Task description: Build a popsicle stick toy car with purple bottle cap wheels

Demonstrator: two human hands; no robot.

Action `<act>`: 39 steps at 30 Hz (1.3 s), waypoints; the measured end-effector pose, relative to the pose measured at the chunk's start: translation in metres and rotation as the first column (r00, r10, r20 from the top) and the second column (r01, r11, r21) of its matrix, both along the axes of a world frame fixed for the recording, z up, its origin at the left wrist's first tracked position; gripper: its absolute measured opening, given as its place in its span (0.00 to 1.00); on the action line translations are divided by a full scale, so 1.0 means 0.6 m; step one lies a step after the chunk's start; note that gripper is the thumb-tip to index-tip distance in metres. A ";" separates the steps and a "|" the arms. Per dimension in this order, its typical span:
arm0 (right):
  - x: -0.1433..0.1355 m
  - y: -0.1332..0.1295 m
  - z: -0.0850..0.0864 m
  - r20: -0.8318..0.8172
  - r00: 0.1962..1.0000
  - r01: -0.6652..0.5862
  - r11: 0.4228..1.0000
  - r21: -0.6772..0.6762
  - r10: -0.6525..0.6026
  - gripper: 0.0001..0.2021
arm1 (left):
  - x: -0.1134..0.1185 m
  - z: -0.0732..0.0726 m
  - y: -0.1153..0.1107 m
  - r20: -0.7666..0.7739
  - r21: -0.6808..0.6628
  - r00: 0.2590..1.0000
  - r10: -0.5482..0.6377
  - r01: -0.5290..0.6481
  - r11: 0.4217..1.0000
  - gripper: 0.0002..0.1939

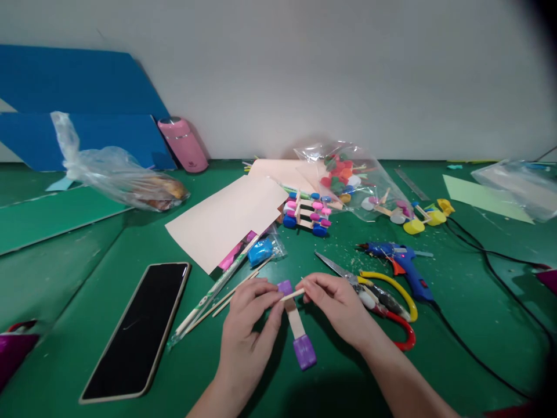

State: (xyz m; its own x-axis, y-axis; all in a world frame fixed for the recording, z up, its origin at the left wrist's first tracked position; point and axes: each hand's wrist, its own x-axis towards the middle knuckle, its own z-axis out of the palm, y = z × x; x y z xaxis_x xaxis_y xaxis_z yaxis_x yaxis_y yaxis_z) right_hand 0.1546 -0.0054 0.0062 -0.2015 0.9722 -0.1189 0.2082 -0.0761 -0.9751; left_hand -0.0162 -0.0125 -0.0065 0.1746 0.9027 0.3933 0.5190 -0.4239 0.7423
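Note:
A short wooden stick (293,295) is pinched at its left end by my left hand (255,328) and at its right end by my right hand (337,305). Below the stick, on the green table, lies a flat wooden strip (296,320) with purple pieces at both ends. The near purple piece (304,352) is in full view; the far one (285,287) is partly behind my fingers. Thin wooden sticks (224,299) lie left of my left hand. Scissors (337,267) and pliers with red handles (402,331) lie beside my right hand.
A phone (139,331) lies at the left. A blue glue gun (407,264) with its cord is at the right. Farther back are beige paper (230,217), a colourful stick model (307,213), a bag of coloured pieces (343,174) and a pink bottle (185,145).

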 end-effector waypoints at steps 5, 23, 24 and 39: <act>-0.002 0.000 -0.002 0.047 0.999 0.012 1.000 0.001 -0.012 0.17 | -0.002 -0.002 -0.001 -0.023 0.034 0.999 -0.043 0.044 0.998 0.09; -0.003 -0.001 -0.007 0.029 0.999 0.024 1.000 0.014 -0.024 0.15 | 0.015 0.000 0.007 0.029 -0.098 0.999 -0.014 0.017 0.995 0.06; -0.002 -0.001 -0.007 0.028 0.999 0.026 1.000 0.014 -0.026 0.15 | 0.015 -0.001 0.007 0.042 -0.118 0.999 -0.015 0.020 0.993 0.05; -0.003 -0.004 -0.012 0.005 0.996 0.091 0.996 -0.009 -0.091 0.18 | 0.021 -0.016 0.008 0.020 -0.183 1.000 0.016 -0.012 0.983 0.07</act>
